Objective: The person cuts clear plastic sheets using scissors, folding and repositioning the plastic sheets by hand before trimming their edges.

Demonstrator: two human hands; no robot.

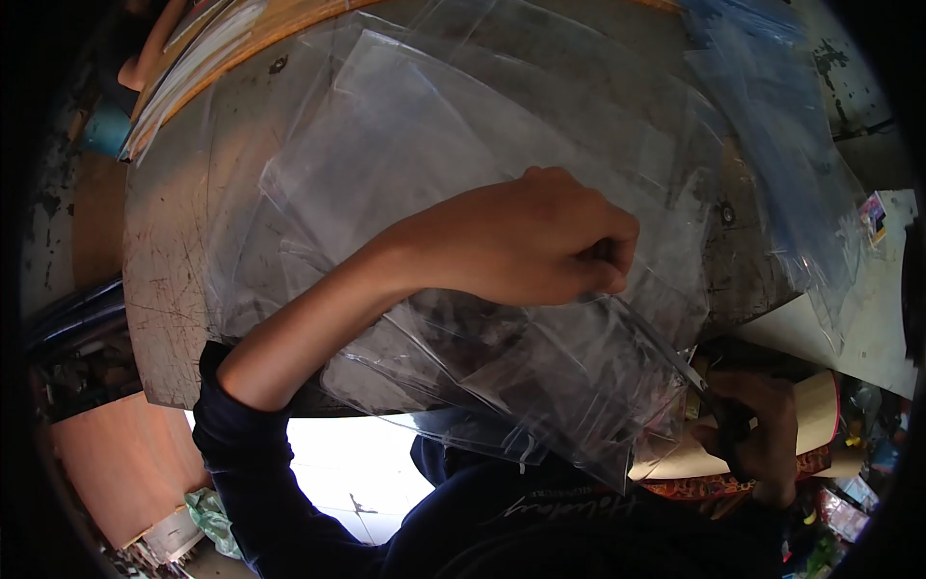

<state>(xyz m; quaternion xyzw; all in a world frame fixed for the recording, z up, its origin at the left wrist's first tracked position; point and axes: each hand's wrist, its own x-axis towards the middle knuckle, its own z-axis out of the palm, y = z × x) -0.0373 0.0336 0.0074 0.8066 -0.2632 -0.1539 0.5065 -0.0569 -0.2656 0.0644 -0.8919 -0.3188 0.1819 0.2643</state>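
Note:
Several clear plastic sheets (424, 125) lie overlapping on the worn grey table (164, 280). My left hand (559, 241) reaches across them, its fingers curled closed at the upper edge of a crumpled clear plastic piece (550, 386). That piece hangs over the table's front edge toward my body. At the lower right, my right hand (757, 425) is in shadow, with its fingers closed round the dark handles of scissors (699, 376). The scissors' blades point up and left, against the plastic.
Bluish plastic sheets (791, 154) drape over the right side. A wooden-edged stack (203, 58) stands at the upper left, near another person's arm (149, 58). White boards (830, 328) lie at right. A reddish-brown board (125, 463) is at lower left.

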